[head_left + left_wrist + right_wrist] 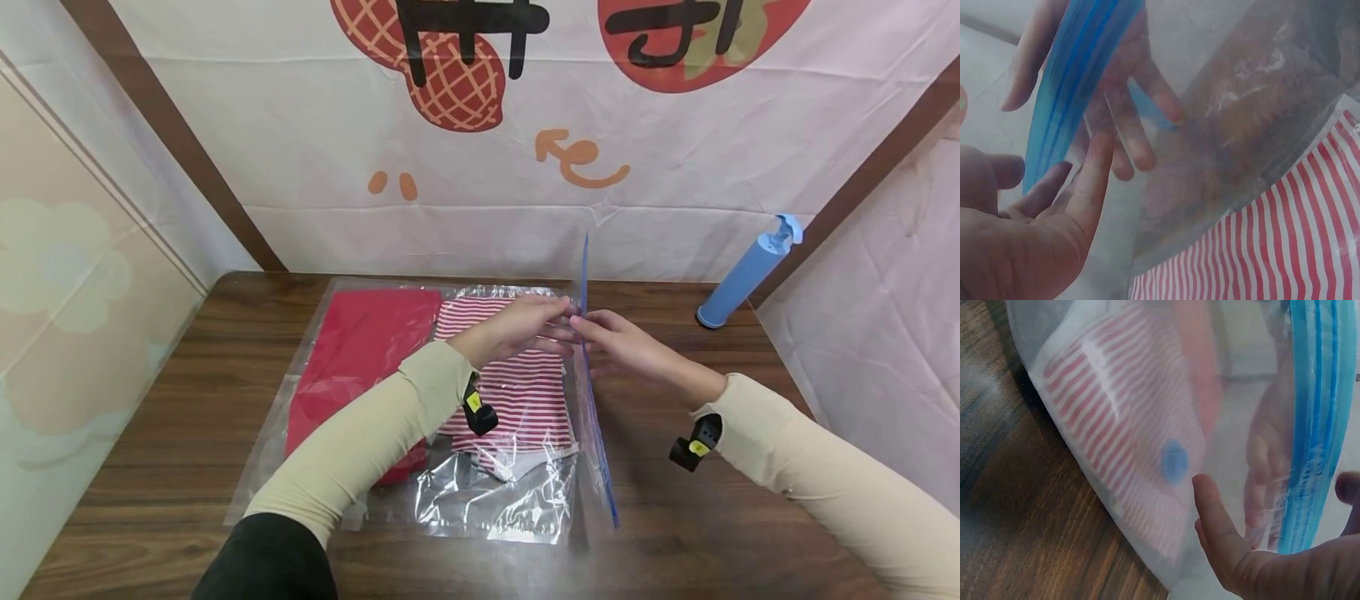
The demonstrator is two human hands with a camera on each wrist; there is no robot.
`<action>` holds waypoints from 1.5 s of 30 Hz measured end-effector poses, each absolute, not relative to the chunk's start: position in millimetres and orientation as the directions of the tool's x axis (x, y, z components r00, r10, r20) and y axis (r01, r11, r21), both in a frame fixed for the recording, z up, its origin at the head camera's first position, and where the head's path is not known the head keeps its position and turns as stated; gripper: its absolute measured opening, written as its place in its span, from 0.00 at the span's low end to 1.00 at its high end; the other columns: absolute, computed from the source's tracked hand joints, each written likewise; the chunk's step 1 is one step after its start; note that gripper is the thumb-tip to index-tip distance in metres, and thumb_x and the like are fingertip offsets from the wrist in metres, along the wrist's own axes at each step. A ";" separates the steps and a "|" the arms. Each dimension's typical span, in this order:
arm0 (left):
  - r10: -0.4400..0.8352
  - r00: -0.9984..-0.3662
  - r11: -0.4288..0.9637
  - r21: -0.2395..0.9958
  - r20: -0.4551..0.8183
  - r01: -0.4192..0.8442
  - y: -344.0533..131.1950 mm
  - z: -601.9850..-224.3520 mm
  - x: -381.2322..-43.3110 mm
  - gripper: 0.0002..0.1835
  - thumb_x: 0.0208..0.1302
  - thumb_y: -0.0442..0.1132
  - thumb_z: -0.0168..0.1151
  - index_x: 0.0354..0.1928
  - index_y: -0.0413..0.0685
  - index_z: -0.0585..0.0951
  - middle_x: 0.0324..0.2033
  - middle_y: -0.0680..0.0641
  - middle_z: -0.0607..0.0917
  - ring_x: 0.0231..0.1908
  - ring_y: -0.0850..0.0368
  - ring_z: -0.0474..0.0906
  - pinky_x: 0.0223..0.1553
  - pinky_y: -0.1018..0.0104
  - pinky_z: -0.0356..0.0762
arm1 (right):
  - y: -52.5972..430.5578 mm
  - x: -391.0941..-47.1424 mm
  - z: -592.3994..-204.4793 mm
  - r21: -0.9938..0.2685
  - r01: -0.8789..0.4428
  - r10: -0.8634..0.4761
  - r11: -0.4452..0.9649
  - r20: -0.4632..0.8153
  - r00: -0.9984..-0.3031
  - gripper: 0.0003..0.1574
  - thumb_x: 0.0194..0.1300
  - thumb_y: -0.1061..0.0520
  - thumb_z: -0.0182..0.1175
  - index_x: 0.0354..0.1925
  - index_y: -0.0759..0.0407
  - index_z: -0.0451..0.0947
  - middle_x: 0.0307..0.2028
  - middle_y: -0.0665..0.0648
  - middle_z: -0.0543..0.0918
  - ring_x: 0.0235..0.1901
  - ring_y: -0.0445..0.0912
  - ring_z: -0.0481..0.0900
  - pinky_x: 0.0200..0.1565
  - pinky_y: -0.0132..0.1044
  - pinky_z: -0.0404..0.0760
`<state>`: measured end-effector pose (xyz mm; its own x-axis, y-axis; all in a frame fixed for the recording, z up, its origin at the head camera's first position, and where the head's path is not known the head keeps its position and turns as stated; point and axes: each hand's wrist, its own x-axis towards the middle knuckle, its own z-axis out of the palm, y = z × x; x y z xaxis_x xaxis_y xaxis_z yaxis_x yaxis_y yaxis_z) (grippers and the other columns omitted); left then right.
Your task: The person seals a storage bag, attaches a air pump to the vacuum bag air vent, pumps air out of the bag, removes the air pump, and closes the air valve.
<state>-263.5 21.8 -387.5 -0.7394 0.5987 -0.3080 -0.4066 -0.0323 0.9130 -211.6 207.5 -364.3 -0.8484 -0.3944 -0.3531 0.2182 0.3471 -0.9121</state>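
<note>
A clear zip storage bag (517, 521) lies on the table, its blue zip strip (596, 408) raised along the right edge. A red-and-white striped cloth (517, 400) shows through the plastic, with a folded red cloth (352, 350) to its left. My left hand (525, 325) reaches over the striped cloth and pinches the strip between thumb and index finger, its other fingers out along the plastic. My right hand (630, 346) straddles the strip from the right, thumb on one side and spread fingers behind the clear film. A round blue disc (1175, 462) shows on the bag.
A blue hand pump (750, 275) leans at the table's back right corner. Behind the brown wooden table (135, 467) hangs a printed cloth backdrop (480, 167), with more cloth at both sides. Small cameras are strapped at both wrists.
</note>
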 end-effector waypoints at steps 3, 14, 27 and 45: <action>0.614 -0.731 0.001 0.926 -0.299 -0.379 19.4 -387.7 -265.3 0.23 0.83 0.40 0.42 0.68 0.28 0.70 0.63 0.30 0.76 0.63 0.36 0.75 0.62 0.45 0.75 | 209.9 -210.3 -363.2 -0.906 0.201 -0.393 0.373 -0.350 -0.851 0.44 0.79 0.49 0.49 0.76 0.74 0.44 0.71 0.76 0.59 0.69 0.67 0.64 0.61 0.59 0.76; 0.534 -0.803 0.261 0.955 -0.263 -0.140 -44.0 -386.5 -274.4 0.23 0.81 0.40 0.48 0.68 0.29 0.70 0.63 0.27 0.75 0.62 0.32 0.75 0.59 0.44 0.78 | 228.6 -204.4 -359.1 -0.924 0.206 -0.372 0.322 -0.323 -0.870 0.36 0.74 0.60 0.41 0.73 0.76 0.48 0.58 0.70 0.68 0.52 0.51 0.75 0.51 0.38 0.79; 0.499 -0.821 0.806 0.495 -0.277 0.323 -213.4 -409.8 -230.3 0.48 0.63 0.55 0.71 0.74 0.33 0.62 0.71 0.25 0.61 0.70 0.25 0.55 0.63 0.26 0.63 | 266.3 -198.0 -366.1 -0.910 0.152 -0.355 0.386 -0.299 -0.886 0.35 0.74 0.70 0.46 0.74 0.78 0.47 0.67 0.81 0.66 0.63 0.67 0.74 0.52 0.45 0.84; 0.485 -0.829 0.828 0.452 -0.279 0.332 -268.2 -449.5 -196.7 0.63 0.45 0.58 0.81 0.77 0.36 0.58 0.74 0.21 0.47 0.70 0.16 0.42 0.62 0.19 0.52 | 314.0 -203.6 -415.1 -0.790 0.161 -0.149 0.591 -0.303 -0.941 0.36 0.72 0.67 0.58 0.70 0.80 0.55 0.58 0.79 0.76 0.44 0.49 0.84 0.43 0.41 0.85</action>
